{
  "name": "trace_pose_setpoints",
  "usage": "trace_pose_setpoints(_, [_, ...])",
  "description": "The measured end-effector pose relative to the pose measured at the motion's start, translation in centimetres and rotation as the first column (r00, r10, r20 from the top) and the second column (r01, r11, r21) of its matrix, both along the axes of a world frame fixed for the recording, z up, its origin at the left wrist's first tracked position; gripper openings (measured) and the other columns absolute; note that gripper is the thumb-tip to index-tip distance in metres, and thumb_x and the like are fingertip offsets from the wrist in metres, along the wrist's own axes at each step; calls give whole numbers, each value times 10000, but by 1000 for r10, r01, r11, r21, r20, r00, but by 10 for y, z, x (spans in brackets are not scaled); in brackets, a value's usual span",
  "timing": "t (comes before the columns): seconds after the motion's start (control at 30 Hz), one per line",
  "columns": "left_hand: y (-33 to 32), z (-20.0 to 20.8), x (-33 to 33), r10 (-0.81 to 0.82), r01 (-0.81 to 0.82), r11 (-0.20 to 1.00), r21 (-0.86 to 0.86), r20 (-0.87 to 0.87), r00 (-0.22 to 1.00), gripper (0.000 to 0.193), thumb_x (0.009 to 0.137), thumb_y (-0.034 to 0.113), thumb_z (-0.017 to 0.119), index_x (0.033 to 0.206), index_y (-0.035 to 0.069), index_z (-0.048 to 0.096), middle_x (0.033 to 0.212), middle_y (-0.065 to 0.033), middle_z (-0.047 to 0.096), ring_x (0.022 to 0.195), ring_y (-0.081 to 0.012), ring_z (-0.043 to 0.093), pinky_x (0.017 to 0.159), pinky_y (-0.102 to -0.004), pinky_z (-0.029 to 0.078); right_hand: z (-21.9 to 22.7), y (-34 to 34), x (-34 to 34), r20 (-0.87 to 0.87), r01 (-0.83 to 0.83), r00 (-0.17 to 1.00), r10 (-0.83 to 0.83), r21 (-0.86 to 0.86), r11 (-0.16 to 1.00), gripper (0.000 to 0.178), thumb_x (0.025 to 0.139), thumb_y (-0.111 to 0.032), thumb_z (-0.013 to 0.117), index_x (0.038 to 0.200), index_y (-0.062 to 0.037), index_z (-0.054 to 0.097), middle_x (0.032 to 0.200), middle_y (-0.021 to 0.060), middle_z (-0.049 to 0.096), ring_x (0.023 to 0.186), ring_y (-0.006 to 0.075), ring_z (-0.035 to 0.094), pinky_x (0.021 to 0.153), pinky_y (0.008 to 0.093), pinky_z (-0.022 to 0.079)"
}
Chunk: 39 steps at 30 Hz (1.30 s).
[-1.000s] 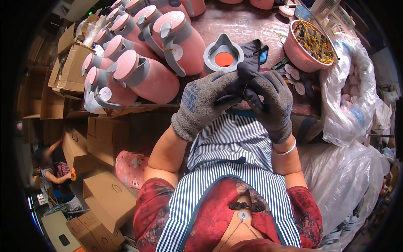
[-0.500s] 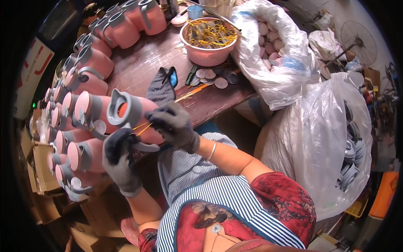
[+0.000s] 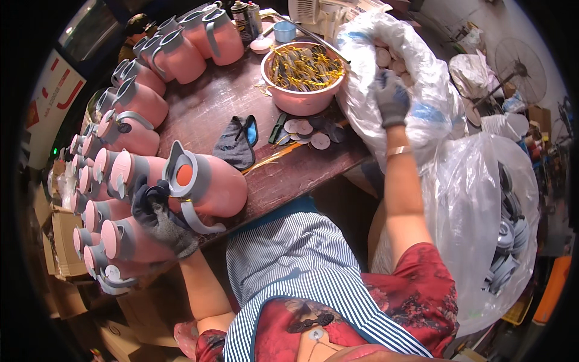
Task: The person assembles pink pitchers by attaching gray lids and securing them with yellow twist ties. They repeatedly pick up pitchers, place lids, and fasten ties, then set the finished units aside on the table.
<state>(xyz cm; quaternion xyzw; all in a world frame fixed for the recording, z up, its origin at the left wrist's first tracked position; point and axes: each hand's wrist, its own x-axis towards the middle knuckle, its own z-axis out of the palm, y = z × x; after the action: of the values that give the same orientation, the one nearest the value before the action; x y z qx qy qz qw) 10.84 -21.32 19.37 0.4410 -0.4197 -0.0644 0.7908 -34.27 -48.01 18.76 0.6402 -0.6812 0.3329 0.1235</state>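
A pink jug (image 3: 222, 184) with a grey collar and handle is at the table's front edge, its mouth showing orange inside. A bit of yellow tie shows at the top of its handle. My left hand (image 3: 163, 218), in a grey glove with dark fingers, is closed beside the jug's collar and handle; what its fingers hold is hidden. Out to the right, my gloved right hand (image 3: 392, 99) reaches into the mouth of a white plastic bag (image 3: 365, 111) of pale pink round lids (image 3: 383, 57). Its fingertips are hard to make out there.
Many more pink jugs (image 3: 136, 99) crowd the table's left side. A pink basin (image 3: 301, 104) holds yellow ties and dark pieces. Before it lie round tags (image 3: 319, 141), a dark cloth (image 3: 235, 145) and loose yellow ties (image 3: 271, 160). A clear bag (image 3: 458, 235) of grey parts stands at right.
My right hand has left the yellow tie at the jug and moved far right to the white bag. My left hand has shifted up and left against the jug's collar.
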Motion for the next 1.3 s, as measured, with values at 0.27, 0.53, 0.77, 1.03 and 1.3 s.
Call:
trace_pose_setpoints(0.27, [32, -28, -20, 52, 29, 959, 281, -276, 960, 245, 1056, 114, 551, 1271, -2, 529, 1156, -74, 589, 1065, -172, 582, 978, -335, 476, -113, -125, -93, -117, 176, 984, -134, 556, 812, 584, 909, -527, 571, 1175, -22, 691, 1199, 273, 687, 1131, 425, 659, 927, 514, 515])
trace_pose_setpoints(0.53, [54, -42, -87, 290, -338, 850, 403, 178, 940, 404, 907, 46, 748, 1243, 18, 524, 1061, -39, 602, 919, -114, 578, 807, -263, 503, 34, 35, 26, 83, -376, 906, 416, -299, 877, 579, 860, -378, 786, 1300, -36, 630, 1051, 174, 723, 811, 324, 690, 758, 381, 541])
trace_pose_setpoints(0.77, [102, -14, -63, 32, -67, 924, 377, 97, 995, 285, 865, 85, 813, 1095, 21, 658, 989, -43, 692, 896, -122, 645, 836, -283, 537, 122, 182, 198, -514, -967, 162, 842, 87, 239, 708, 724, -314, 843, 1357, -73, 637, 1176, 108, 679, 980, 284, 648, 863, 405, 514])
trace_pose_setpoints(1.03, [136, 11, -45, -176, 191, 898, 395, -73, 982, 337, 816, 180, 867, 1041, 21, 673, 902, -60, 707, 823, -116, 663, 769, -282, 543, 140, 217, 232, 21, -959, -207, 978, 191, -207, 796, 719, -436, 848, 1386, -75, 607, 1477, 229, 508, 1367, 464, 471, 1125, 551, 375])
trace_pose_setpoints(1.3, [154, 11, -36, -232, 228, 873, 432, -43, 972, 363, 765, 126, 890, 1048, 20, 690, 894, -70, 732, 832, -121, 684, 781, -287, 550, 92, 232, 218, 125, -962, -197, 973, 166, -216, 859, 825, -533, 693, 1470, 3, 506, 1529, 305, 422, 1364, 474, 468, 1118, 516, 358])
